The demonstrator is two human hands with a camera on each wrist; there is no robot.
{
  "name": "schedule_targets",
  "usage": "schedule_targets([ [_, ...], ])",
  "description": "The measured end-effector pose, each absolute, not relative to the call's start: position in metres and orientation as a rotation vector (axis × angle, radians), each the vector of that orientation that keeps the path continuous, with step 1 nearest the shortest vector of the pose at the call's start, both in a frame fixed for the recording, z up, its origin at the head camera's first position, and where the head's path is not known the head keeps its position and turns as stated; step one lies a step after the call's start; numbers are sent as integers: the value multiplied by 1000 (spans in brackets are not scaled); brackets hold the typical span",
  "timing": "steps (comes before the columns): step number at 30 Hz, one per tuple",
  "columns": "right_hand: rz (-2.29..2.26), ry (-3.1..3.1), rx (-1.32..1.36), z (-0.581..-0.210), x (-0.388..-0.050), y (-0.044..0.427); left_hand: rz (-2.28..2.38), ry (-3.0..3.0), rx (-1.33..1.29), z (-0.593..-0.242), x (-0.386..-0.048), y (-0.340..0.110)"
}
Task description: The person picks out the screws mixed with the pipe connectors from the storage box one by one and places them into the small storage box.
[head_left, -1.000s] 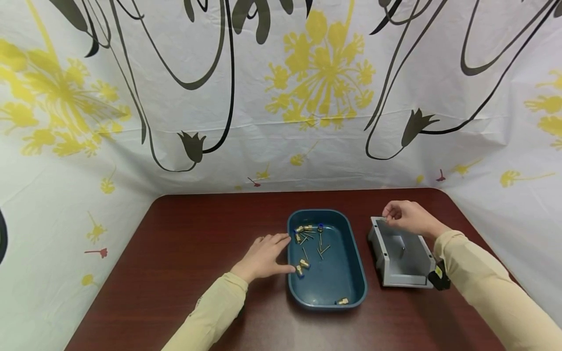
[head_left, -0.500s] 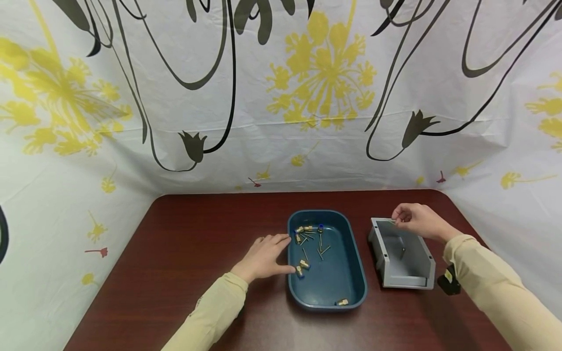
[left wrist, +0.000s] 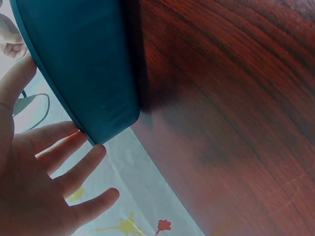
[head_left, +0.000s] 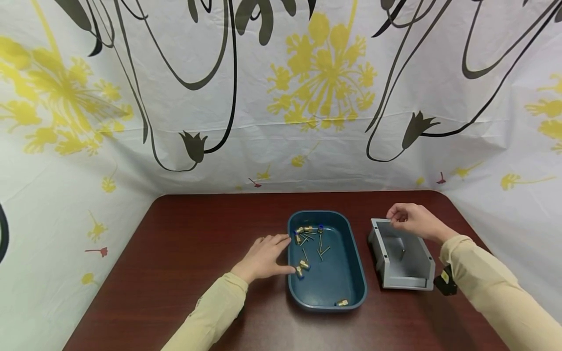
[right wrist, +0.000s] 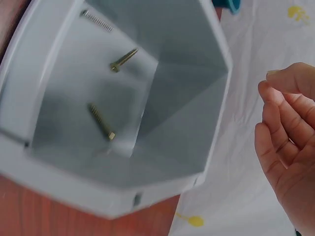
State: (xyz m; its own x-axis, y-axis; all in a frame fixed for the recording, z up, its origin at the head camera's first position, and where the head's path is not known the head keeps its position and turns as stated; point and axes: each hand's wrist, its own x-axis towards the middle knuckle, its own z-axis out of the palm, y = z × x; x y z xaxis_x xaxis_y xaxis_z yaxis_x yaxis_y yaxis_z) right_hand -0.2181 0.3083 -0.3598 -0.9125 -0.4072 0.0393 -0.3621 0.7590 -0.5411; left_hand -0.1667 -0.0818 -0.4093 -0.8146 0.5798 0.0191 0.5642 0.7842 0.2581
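My left hand (head_left: 263,258) rests its spread fingertips and thumb against the left rim of a blue tray (head_left: 340,268). Inside the tray lie several brass fittings (head_left: 304,264), some with blue ends, and several thin screws (head_left: 325,250). To the tray's right stands a grey bin (head_left: 406,282) with an open top. My right hand (head_left: 410,219) hovers over its far end, fingers loosely bent and thumb close to the index tip. Nothing shows between them in the right wrist view. That view has three screws inside the bin: a lower one (right wrist: 102,122), a middle one (right wrist: 123,60) and an upper one (right wrist: 96,20).
Everything stands on a dark red-brown wooden table (head_left: 210,243). A white patterned cloth (head_left: 246,97) hangs behind and at both sides of it. One brass fitting (head_left: 341,302) lies apart at the tray's near end.
My right hand shifted slightly right, then a little back left, staying above the bin. A small pale thing seen at its fingertips half a second ago no longer shows. The left hand stays still.
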Motion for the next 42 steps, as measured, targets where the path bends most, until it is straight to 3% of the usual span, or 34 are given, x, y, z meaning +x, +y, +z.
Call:
schedule_targets([
  [13,-978,2753,-804,-347,-229,246,388,2903,909,-410,-166,-82],
  [28,-1024,2601,-975,-359,-238,168,397,2889,903,-409,-167,-82],
  [42,-1022,2485,-850,-387,-238,139,373,2878,898,-407,-167,-82],
])
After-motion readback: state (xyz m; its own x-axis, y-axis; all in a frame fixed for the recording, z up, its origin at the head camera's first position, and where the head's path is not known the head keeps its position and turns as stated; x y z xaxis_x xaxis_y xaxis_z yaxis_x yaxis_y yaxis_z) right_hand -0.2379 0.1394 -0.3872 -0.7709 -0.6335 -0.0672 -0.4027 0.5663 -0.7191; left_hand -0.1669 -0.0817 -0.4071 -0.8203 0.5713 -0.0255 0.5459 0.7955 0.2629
